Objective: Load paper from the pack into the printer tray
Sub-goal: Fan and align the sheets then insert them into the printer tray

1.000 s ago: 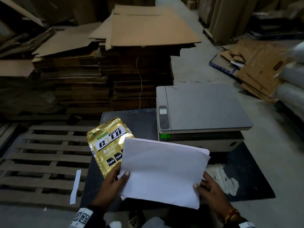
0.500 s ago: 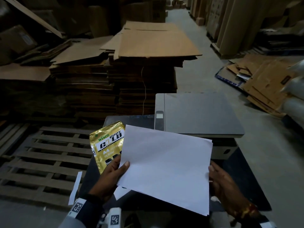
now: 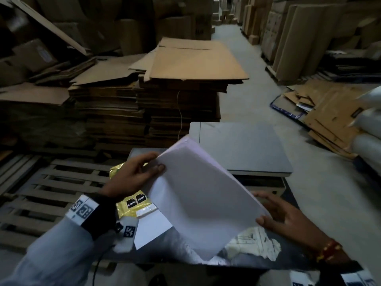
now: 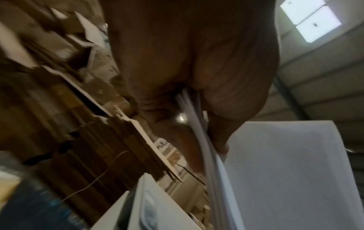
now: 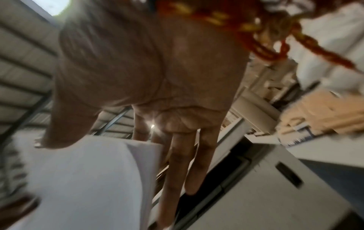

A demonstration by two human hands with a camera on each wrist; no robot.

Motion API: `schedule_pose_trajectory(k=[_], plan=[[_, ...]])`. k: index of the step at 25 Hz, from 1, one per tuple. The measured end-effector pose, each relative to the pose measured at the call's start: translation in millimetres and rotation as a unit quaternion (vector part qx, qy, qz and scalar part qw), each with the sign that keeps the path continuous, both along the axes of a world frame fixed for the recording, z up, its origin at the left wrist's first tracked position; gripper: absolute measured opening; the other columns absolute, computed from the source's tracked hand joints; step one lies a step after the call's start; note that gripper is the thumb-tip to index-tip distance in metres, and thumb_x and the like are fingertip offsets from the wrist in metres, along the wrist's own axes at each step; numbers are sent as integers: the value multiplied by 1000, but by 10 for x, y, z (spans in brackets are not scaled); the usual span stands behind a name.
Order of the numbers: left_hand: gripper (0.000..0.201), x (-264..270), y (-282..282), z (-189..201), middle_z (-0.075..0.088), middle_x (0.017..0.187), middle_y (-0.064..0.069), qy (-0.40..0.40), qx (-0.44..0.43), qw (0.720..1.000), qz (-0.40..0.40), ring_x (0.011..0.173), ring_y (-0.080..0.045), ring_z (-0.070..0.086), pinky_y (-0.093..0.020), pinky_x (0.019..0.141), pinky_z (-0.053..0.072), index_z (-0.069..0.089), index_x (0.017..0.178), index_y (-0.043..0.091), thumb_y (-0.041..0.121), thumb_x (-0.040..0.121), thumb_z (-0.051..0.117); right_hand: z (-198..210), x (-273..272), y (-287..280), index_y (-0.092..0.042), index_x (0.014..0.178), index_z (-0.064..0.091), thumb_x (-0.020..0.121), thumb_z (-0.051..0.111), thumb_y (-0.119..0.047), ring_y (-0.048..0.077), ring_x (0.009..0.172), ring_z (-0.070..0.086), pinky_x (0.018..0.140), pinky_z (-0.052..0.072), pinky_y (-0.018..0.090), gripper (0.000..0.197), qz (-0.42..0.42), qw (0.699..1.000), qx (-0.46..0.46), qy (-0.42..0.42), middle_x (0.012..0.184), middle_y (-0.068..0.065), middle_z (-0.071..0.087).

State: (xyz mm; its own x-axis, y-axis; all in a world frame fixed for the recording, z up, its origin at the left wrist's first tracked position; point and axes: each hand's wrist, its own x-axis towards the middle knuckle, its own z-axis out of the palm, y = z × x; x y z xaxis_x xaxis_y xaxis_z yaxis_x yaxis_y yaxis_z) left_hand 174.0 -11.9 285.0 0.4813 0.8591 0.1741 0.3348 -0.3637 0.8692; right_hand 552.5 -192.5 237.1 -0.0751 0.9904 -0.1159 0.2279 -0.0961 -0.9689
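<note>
While both hands grip it from opposite sides, the stack of white paper sheets (image 3: 202, 195) hangs tilted over the dark worktop (image 3: 181, 244), just in front of the grey flat-topped printer (image 3: 243, 149). Its upper corner overlaps the printer's near left corner in the head view and its lowest corner points down at the worktop. Whether that low corner touches the surface cannot be told. The left hand (image 3: 132, 178) pinches the stack's upper left edge, thumb on the near face and fingers behind; the left wrist view shows the sheet edges wedged between thumb and fingers. The right hand (image 3: 282, 215) holds the lower right edge, its thumb pressed on the near face and its fingers stretched straight along the far side. A red and yellow thread bracelet (image 3: 329, 249) circles that wrist. The two hands are well apart, with the width of the stack between them. Under the left hand lies the gold foil paper pack (image 3: 132, 205), flat on the worktop, left of the printer. A single loose white sheet (image 3: 151, 230) lies just beside it, partly under the raised stack. Beyond the worktop stand tall piles of flattened brown cardboard (image 3: 185, 79), and a wooden slatted pallet (image 3: 51, 182) lies on the floor to the left.
</note>
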Motion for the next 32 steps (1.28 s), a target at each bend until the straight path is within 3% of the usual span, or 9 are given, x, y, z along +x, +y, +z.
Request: schedule_pose_trajectory(k=[3, 5, 10, 13, 16, 21, 24, 27, 32], plan=[[25, 250, 50, 242, 77, 115, 3, 97, 57, 991, -74, 109, -18, 73, -47, 94, 60, 71, 121, 25, 36, 100, 67, -84, -90, -35, -42, 134, 56, 90, 63, -59, 3, 96, 74, 84, 62, 33, 47, 35, 973, 55, -222, 109, -16, 77], [18, 396, 65, 372, 75, 112, 8, 124, 78, 983, -106, 105, -10, 71, -39, 91, 60, 71, 118, 26, 31, 101, 67, -198, -186, -81, -42, 135, 53, 93, 50, -66, 1, 87, 74, 76, 63, 31, 48, 7, 965, 69, -253, 101, -14, 77], [26, 684, 175, 523, 72, 111, 8, 116, 36, 986, -115, 103, -8, 70, -35, 85, 60, 69, 120, 28, 29, 95, 75, -352, -378, -229, -44, 117, 59, 94, 54, -44, 0, 87, 74, 74, 62, 22, 24, -82, 986, 74, -127, 101, -28, 74], [41, 884, 200, 486, 73, 108, -5, -1, -46, 999, -12, 102, -25, 75, -60, 74, 63, 66, 122, 28, 27, 85, 85, -409, -425, -277, -26, 112, 65, 97, 58, -25, 0, 89, 75, 70, 58, 15, 17, -136, 990, 24, 18, 97, -26, 77], [49, 1082, 53, 270, 78, 117, -7, -147, -147, 976, 67, 115, -37, 74, -52, 68, 67, 59, 134, 28, 28, 89, 81, -438, -438, -321, -27, 112, 64, 92, 62, -32, 7, 89, 76, 67, 60, 19, 21, -184, 976, -16, 113, 99, -17, 79], [46, 1218, -584, -340, 70, 141, -5, -179, -297, 938, -12, 129, -35, 67, -66, 111, 47, 53, 146, 26, 37, 102, 63, -489, -340, -351, -26, 112, 68, 63, 74, -74, 17, 90, 78, 72, 64, 31, 68, -254, 953, 15, 166, 104, -6, 80], [40, 1207, -925, -545, 68, 143, -8, -188, -312, 930, -53, 132, -33, 65, -57, 112, 49, 53, 148, 22, 23, 107, 53, -548, -289, -344, -25, 118, 68, 87, 69, -52, 24, 99, 77, 89, 61, 53, 42, -279, 941, 12, 190, 111, -1, 79], [43, 1214, -1104, -681, 71, 139, -6, -171, -298, 939, -21, 126, -32, 70, -59, 108, 54, 51, 148, 28, 24, 105, 58, -607, -282, -332, -26, 120, 67, 89, 68, -46, 27, 100, 76, 91, 59, 57, 37, -281, 939, 5, 200, 112, 1, 79], [50, 1160, -1240, -914, 73, 133, 4, -113, -296, 948, 33, 114, -20, 76, -51, 102, 60, 46, 146, 38, 35, 100, 64, -798, -426, -373, -26, 120, 66, 90, 67, -32, 9, 98, 74, 78, 59, 23, 30, -295, 940, 17, 172, 108, -11, 78]])
